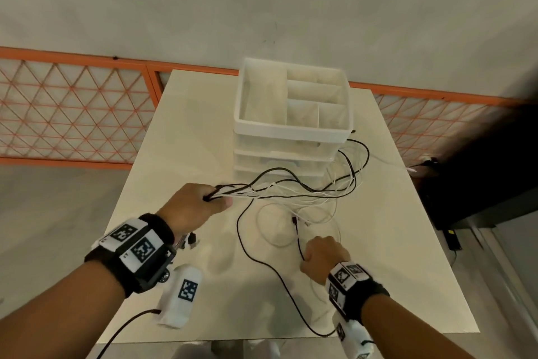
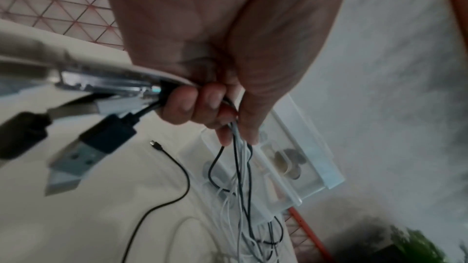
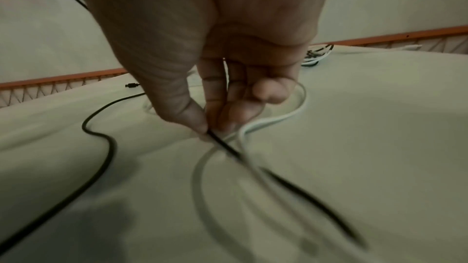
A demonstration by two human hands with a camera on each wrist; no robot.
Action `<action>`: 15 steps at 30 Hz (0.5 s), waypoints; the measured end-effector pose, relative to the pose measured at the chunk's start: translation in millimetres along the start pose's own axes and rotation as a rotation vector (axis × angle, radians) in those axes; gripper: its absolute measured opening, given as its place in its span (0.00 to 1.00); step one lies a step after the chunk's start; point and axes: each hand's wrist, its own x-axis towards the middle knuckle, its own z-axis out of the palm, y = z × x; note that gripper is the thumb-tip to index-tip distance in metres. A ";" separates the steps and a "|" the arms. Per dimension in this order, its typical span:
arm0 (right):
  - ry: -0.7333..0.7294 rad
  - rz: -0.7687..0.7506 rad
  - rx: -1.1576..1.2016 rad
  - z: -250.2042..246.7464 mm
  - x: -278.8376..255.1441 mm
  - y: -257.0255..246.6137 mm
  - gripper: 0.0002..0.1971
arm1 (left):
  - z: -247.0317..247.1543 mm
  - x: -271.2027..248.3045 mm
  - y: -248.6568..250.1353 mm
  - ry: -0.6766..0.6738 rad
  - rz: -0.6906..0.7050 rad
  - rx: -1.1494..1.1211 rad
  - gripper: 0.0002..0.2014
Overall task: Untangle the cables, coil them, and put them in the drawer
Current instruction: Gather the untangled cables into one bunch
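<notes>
The left hand (image 1: pixel 194 205) grips a bunch of black and white cables (image 1: pixel 291 190) above the worktop (image 1: pixel 174 155), their loops trailing to the tangle beside the drawer unit (image 1: pixel 292 114). The right hand (image 1: pixel 321 256) pinches one thin black cable (image 3: pixel 228 148) between thumb and fingertips (image 3: pixel 195 121). These look light, limp and springy, likely to snag; best held near a plug and drawn out slowly

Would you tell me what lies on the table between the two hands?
In the head view, a black cable curves down the table between the left hand and right hand; white cable loops lie there too.
</notes>
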 end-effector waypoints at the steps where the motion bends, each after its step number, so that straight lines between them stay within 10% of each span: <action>1: 0.020 -0.009 0.003 -0.4 0.1 -4.3 0.15 | -1.1 0.4 2.0 -0.004 0.001 -0.029 0.14; 8: 0.268 -0.008 0.252 -56.7 7.5 -13.1 0.08 | -13.8 2.2 12.5 0.018 -0.028 -0.255 0.13; 15: 0.048 -0.044 0.009 -9.3 15.8 -27.3 0.15 | -15.4 -3.3 19.8 -0.056 0.021 -0.231 0.10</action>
